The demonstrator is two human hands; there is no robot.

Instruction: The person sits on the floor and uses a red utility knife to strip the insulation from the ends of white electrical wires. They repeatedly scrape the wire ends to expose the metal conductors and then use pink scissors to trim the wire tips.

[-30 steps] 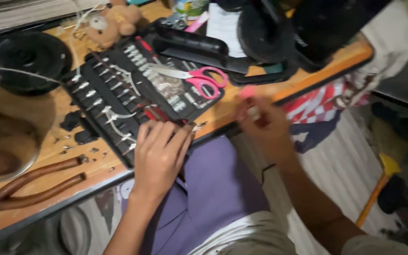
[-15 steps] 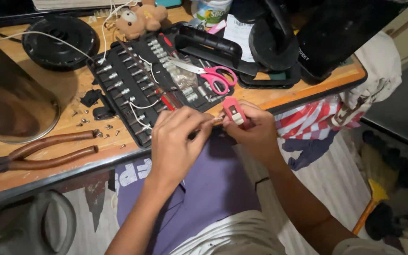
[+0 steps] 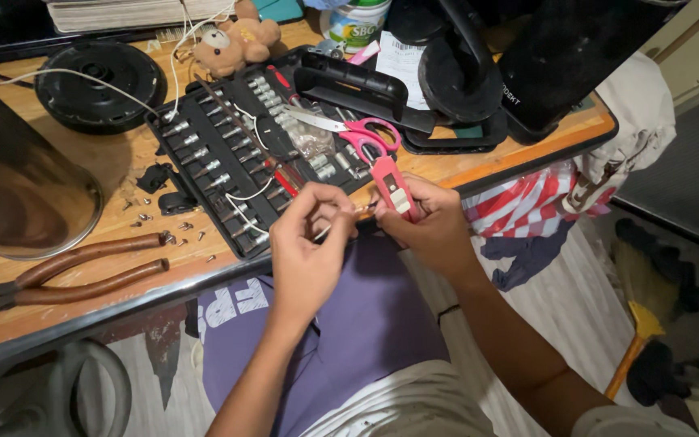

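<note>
My right hand [image 3: 430, 231] grips a small red and white handheld tool [image 3: 390, 188], held upright just off the table's front edge. My left hand [image 3: 311, 247] pinches a thin metal bit [image 3: 323, 233] between thumb and fingers, its tip pointing toward the red tool. Both hands hover over my lap, in front of an open black tool case [image 3: 228, 154] filled with several sockets and bits.
Pink-handled scissors [image 3: 357, 129] lie on the case. Brown-handled pliers [image 3: 66, 271] rest at the wooden table's [image 3: 74, 235] left front. Loose screws [image 3: 173, 231], a black round disc [image 3: 99, 85], a teddy bear [image 3: 236, 40], a metal pot [image 3: 18, 186] and a black stand [image 3: 463, 89] crowd the top.
My left hand lifted off the tool case with a bit and met my right hand, which brought the red tool in from the right. The view also shifted.
</note>
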